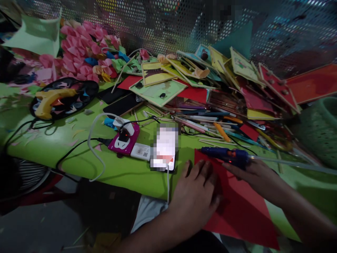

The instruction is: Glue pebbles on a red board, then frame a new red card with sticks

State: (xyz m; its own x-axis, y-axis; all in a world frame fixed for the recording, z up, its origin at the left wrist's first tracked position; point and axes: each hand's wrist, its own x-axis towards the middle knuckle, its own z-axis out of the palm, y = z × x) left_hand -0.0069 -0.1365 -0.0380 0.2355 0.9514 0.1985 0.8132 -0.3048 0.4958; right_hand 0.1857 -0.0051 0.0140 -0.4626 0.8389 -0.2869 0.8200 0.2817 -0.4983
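Note:
A sheet of red paper [243, 214] lies at the table's near edge, partly under both arms. My left hand [196, 191] rests on its left side, palm down, fingers apart and slightly bent. Gripped in my right hand [259, 174] is a dark blue hot glue gun [228, 155] with a small red light on its body. Its nozzle points left, over the paper's upper corner. A long translucent glue stick [295, 164] runs out of its back to the right. Close to my left fingertips lies a phone [164, 147] with a lit screen and a white cable.
A magenta power strip [123, 140] with chargers and loose cables sits left of the phone. Further left, a yellow glue gun [54, 100] lies on a black round tray. Behind are pink paper flowers [84, 49], stick-framed cards [159, 92], pens and sticks. A green basket [319, 130] stands right.

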